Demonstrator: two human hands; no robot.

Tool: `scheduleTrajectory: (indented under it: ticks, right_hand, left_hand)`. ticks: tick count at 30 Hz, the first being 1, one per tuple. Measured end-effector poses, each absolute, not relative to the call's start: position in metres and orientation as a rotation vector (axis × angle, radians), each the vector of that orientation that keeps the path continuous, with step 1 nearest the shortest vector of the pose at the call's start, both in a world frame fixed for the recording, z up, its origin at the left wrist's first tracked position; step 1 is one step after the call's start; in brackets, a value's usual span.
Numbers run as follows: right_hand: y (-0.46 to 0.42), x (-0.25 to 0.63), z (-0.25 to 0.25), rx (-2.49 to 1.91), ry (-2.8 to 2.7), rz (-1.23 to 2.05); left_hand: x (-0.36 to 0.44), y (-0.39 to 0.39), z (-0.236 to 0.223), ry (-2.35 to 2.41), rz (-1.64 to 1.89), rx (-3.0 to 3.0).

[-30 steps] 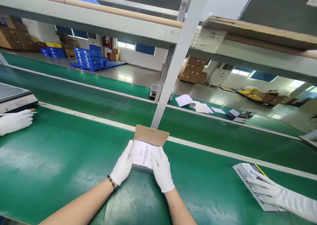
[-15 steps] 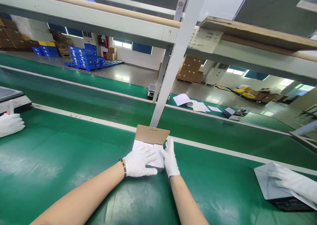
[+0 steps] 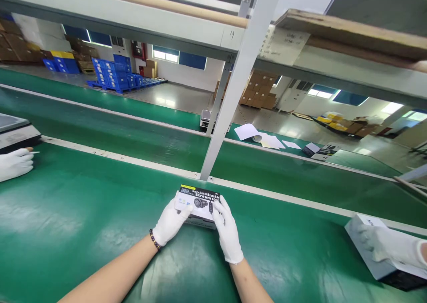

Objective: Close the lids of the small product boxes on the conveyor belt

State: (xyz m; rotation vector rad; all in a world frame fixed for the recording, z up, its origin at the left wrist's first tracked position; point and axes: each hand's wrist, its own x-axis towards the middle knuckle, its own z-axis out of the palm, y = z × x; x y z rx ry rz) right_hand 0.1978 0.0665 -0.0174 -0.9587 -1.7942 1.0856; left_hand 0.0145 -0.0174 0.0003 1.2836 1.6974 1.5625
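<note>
A small printed cardboard box (image 3: 199, 204), black and white with a yellow strip and the words "Minute Stream 1000", rests on the green work surface in front of me. Its lid is closed and faces up. My left hand (image 3: 171, 219), in a white glove, grips the box's left side with the thumb over the lid. Around the right side is my right hand (image 3: 227, 227), also gloved, its thumb lying on the lid and its fingers along the edge.
At the far right another person's gloved hand (image 3: 376, 240) holds a white and black box (image 3: 400, 267). On the left edge a different gloved hand (image 3: 16, 164) is near a scale (image 3: 16, 131). A metal post (image 3: 230, 103) rises behind my box, and loose papers (image 3: 258, 136) lie beyond the divider.
The box's lid, standing up before with white inner flaps under my left hand, is now folded down. Both hands have shifted to the box's sides. The box at far right has turned slightly.
</note>
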Motion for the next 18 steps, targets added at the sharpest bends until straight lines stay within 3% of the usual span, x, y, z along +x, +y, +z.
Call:
scheduleTrajectory:
  ticks: [7,18]
  right_hand:
    - [0.105,0.185,-0.027,-0.992,-1.850,0.903]
    - [0.120,0.193,-0.037,-0.866,-2.179,0.159]
  left_hand:
    - [0.001,0.022,-0.022,2.017,1.682,1.175]
    - [-0.013,0.015,-0.015,2.311,1.131,2.071]
